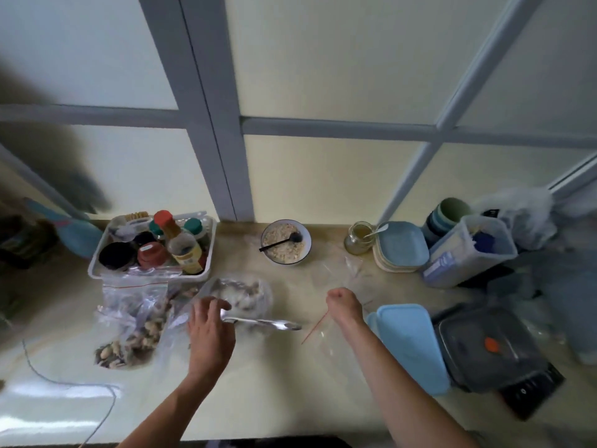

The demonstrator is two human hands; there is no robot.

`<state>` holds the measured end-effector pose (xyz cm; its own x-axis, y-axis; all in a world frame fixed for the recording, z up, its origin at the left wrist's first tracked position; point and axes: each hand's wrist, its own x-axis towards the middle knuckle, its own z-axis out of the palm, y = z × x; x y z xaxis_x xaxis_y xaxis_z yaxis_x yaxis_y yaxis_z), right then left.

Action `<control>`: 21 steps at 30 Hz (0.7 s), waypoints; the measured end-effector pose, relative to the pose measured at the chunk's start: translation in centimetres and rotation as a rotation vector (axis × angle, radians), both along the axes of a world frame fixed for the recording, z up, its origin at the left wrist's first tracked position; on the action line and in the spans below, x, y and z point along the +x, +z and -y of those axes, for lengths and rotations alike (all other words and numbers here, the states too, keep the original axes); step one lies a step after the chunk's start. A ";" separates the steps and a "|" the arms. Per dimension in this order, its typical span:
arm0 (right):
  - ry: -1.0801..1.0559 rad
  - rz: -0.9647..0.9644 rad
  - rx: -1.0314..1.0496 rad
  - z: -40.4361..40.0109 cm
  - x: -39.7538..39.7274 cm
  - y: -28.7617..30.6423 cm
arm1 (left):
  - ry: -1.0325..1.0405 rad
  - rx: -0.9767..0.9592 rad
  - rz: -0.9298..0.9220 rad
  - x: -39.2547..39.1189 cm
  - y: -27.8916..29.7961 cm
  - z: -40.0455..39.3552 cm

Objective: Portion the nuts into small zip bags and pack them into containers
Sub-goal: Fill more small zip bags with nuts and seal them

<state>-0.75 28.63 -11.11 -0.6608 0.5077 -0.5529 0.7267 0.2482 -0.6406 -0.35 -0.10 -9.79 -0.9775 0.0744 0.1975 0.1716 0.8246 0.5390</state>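
head | left hand [210,331] grips spoon [277,324] | right hand [344,303] pinches clear, empty zip bag [326,337]

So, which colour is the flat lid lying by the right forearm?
Light blue. The lid shows best in the head view, the only one, right of the forearm.

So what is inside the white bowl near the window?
The white bowl holds pale crumbly food, perhaps chopped nuts or oats; blur hides which. A black spoon lies in it, handle over the left rim. The food covers the bottom of the bowl.
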 end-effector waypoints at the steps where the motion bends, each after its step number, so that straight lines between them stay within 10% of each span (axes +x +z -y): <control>1: 0.016 0.019 -0.008 -0.8 -0.5 -0.2 | 0.002 0.010 0.018 0.0 -0.1 -0.6; 11: 0.167 0.247 0.117 -3.8 -5.0 -1.9 | -0.008 0.037 0.159 -1.6 -0.5 -3.5; 21: -0.159 0.248 0.282 -5.1 -4.7 -3.3 | -0.057 0.026 0.182 -2.9 -0.9 -6.3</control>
